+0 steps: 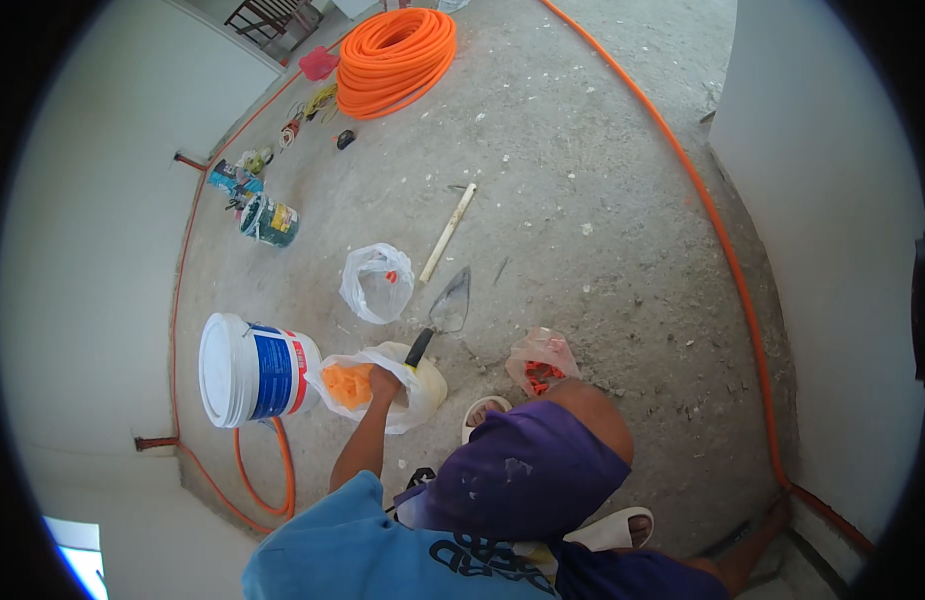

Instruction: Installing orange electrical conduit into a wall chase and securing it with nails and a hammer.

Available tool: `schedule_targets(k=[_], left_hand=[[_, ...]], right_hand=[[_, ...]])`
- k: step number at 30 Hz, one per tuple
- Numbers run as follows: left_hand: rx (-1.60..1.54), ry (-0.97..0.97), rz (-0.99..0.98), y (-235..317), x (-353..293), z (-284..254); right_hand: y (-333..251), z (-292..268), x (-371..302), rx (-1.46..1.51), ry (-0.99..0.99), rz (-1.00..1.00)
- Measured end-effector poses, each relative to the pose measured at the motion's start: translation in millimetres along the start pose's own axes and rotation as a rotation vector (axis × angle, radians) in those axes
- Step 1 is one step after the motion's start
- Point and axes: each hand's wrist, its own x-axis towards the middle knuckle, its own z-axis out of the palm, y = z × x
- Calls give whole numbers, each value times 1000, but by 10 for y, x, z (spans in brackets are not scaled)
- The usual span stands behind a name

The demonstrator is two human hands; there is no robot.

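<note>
My left hand [385,384] reaches into a white plastic bag [408,405] holding orange pieces [349,385]; its fingers are hidden inside. A trowel [449,305] with a black handle leans over the bag's rim. Far to the right, my right hand [778,514] is low at the wall's base, by the orange corrugated pipe [735,265]; it is too small and dark to make out its fingers. Beside my knee sits a smaller clear bag [545,352] with red-orange pieces in it.
A large white bucket [228,370] lies left of the bag. Ahead are an open white bag [377,284], a pale stick [449,232], a green-filled bucket [270,220], a tape measure [346,140] and an orange pipe coil [397,65]. Walls flank both sides.
</note>
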Motion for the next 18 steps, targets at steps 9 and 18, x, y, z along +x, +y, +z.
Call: schedule_targets(k=[9, 18], left_hand=[[-240, -214, 61, -69, 386, -879], [-520, -644, -116, 215, 172, -1574]], right_hand=[[-80, -61, 130, -106, -61, 94], [148, -200, 529, -162, -27, 101]])
